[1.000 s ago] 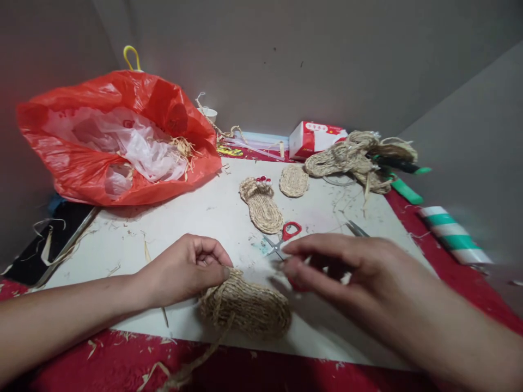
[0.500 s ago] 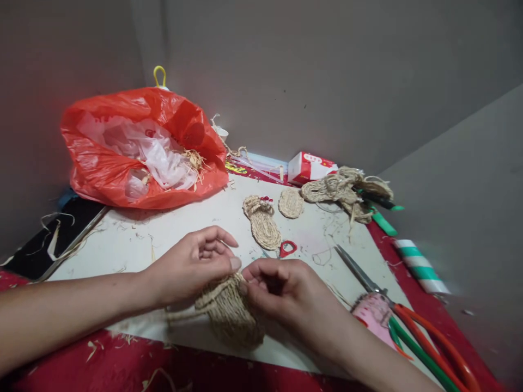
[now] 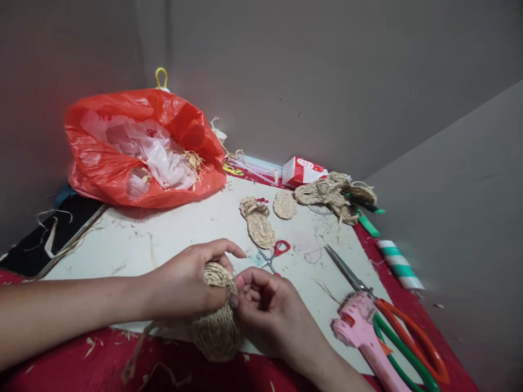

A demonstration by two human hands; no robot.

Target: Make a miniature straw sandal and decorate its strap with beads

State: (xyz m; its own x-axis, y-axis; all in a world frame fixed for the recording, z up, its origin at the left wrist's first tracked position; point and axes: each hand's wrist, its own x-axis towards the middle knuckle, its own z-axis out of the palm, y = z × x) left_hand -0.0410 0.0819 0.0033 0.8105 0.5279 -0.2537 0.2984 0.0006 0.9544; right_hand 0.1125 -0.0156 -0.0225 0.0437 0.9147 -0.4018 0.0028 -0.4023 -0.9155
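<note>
My left hand (image 3: 188, 283) grips a small woven straw slipper (image 3: 216, 326) at the near edge of the white board (image 3: 171, 234), tilting it upright. My right hand (image 3: 265, 305) is closed in a pinch against the slipper's right side; what its fingertips hold is hidden. A loose straw strand (image 3: 134, 359) trails from the slipper down over the red cloth.
A finished straw slipper (image 3: 257, 220), a round woven sole (image 3: 285, 204) and small red-handled scissors (image 3: 273, 255) lie mid-board. A pink glue gun (image 3: 363, 332) and large scissors (image 3: 392, 321) lie at right. A red plastic bag (image 3: 139, 147) sits far left, with straw bundles (image 3: 335, 193) and a box (image 3: 302, 170) behind.
My right hand came in from over the small scissors to the slipper and closed on its side. My left hand lifted and tilted the slipper up. The view shifted right, showing the glue gun.
</note>
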